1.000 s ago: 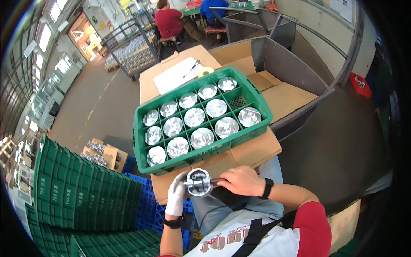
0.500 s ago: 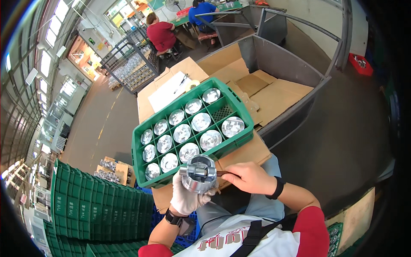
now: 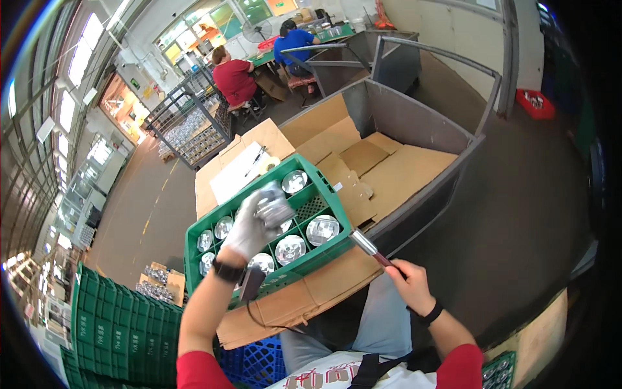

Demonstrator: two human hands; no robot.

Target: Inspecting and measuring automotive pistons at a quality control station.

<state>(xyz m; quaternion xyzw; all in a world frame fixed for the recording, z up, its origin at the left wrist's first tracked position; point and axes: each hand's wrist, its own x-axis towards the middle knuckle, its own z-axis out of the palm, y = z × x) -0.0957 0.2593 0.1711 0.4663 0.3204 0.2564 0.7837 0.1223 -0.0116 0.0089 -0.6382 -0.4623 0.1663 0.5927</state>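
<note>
My left hand (image 3: pixel 245 232), in a white glove, grips a shiny metal piston (image 3: pixel 275 206) above the green divided crate (image 3: pixel 326 253). The piston is blurred by motion. Several more pistons, such as one at the near right (image 3: pixel 322 230), sit crown up in the crate's compartments. One compartment (image 3: pixel 311 207) toward the far right has no piston in it. My bare right hand (image 3: pixel 412 285) is closed on the dark red-brown handle of a tool (image 3: pixel 382 258). A silver metal cylinder (image 3: pixel 363 242) is on the tool's far end, just right of the crate.
Cardboard (image 3: pixel 304 303) lies under the crate, with paper and a pen (image 3: pixel 256 160) behind. A grey metal bin (image 3: pixel 447 185) lined with cardboard stands right. Stacked green crates (image 3: pixel 123 324) rise at left. Two people sit by a far bench; a red tray (image 3: pixel 535 104) lies far right.
My left hand has carried the piston forward over the crate. My right hand has drawn the handled tool out of the piston and moved right; the silver cylinder now shows on its end.
</note>
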